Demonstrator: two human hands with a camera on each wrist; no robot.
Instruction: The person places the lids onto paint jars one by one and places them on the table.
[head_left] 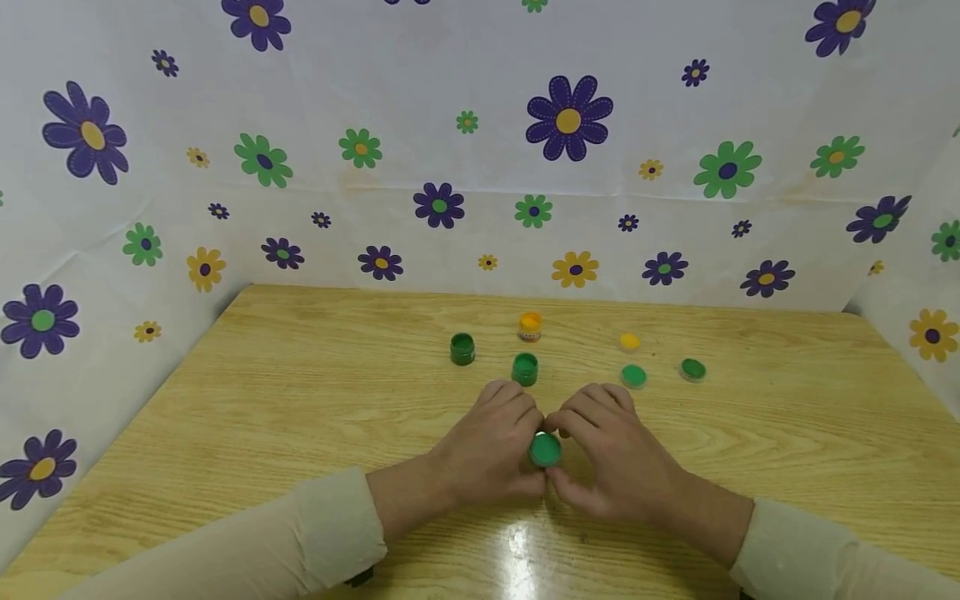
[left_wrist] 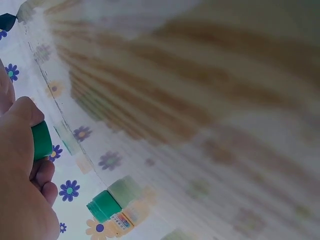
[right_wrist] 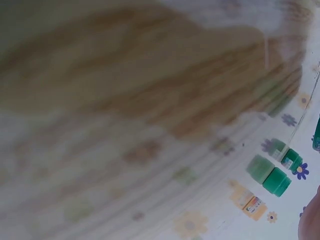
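Observation:
Near the front middle of the table, a small green paint jar is held between both hands, its round green top facing up. My left hand grips it from the left, fingers curled behind and thumb in front. From the right, the thumb and fingers of my right hand pinch its edge. In the left wrist view the jar's green side shows between thumb and fingers. Whether its lid is on, I cannot tell. Only a sliver of the right hand enters the right wrist view.
Behind the hands stand a dark green jar, a yellow jar and a green jar, all uncovered. To their right lie a yellow lid, a green lid and a dark green lid on the wooden table. Flowered cloth encloses the back.

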